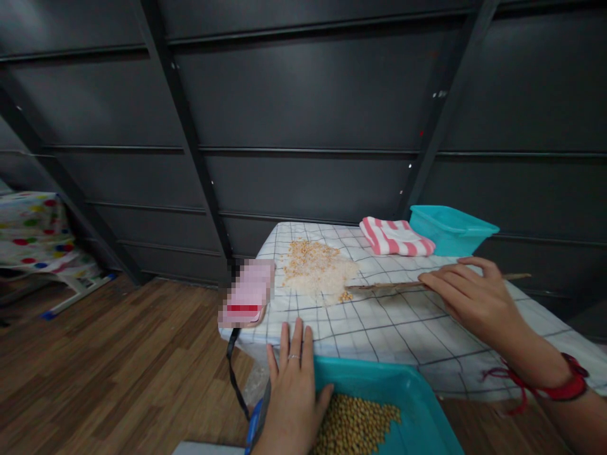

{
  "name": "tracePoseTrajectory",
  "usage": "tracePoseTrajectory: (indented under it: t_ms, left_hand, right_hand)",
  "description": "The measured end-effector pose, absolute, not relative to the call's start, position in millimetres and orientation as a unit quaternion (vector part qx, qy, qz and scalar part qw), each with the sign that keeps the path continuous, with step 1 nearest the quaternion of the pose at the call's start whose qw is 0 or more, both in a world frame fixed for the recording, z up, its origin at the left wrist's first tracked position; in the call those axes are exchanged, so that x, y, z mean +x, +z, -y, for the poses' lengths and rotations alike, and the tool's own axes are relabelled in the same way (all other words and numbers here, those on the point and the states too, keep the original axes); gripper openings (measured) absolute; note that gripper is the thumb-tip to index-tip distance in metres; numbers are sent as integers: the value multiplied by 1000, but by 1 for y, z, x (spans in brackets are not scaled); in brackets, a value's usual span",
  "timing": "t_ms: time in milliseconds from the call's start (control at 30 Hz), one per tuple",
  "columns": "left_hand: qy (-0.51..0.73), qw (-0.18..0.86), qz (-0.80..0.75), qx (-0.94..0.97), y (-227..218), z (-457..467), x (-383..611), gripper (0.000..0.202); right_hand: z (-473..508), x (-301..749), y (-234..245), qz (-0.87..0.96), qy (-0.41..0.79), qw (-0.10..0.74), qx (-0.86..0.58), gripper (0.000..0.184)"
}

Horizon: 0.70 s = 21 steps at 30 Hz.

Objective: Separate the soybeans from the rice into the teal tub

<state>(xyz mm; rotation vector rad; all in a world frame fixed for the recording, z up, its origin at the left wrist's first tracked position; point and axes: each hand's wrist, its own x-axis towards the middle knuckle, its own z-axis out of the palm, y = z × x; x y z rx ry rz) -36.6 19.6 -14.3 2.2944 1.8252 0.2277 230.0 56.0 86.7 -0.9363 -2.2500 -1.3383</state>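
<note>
A: Room?
B: One dark panelled wall [303,88], with ribs; one wood-look floor [156,354]; at far left, one dotted cloth [33,234] over a table with pale legs.

A: Surface?
B: One surface [379,335], against the wall, covered by a white cloth [332,325] with dark grid lines. On its left edge, one flat pink item [249,291], too pixelated to identify; a black strap [231,360] hangs just below it.

A: Loose goods on the surface?
B: One spread of pale grains [327,275], mid-surface; yellow grains [308,253] mixed in, thickest at the far left side; one small yellow cluster [345,296] at the near right edge. Towards the back, one folded towel [393,237], pink and white stripes.

A: Containers?
B: Two, both teal. One tub [450,230], beside the towel, its bottom hidden. One tray [370,376], at the near edge, holding a bed of round tan beans [360,420].

A: Hands?
B: Right hand [478,297], red bracelet [569,382] at the wrist: fingers pinching one thin stick [389,287], held nearly level, tip just beside the small yellow cluster. Left hand [296,398], ringed: fingers stretched and slightly spread, thumb apart, over the tray's left side; contact with the rim, cannot tell.
</note>
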Motion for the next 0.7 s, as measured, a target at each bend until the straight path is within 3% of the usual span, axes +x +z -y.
tracePoseTrajectory:
  t_ms: [367,700]
  left_hand:
    - [110,88,-610,780,-20,-21,-40,70]
    - [53,119,-626,769,-8,-18,-39,71]
  right_hand:
    - [-48,236,85,812,-460,190,-306,25]
    - [-53,230,81,816,-448,214,-296,26]
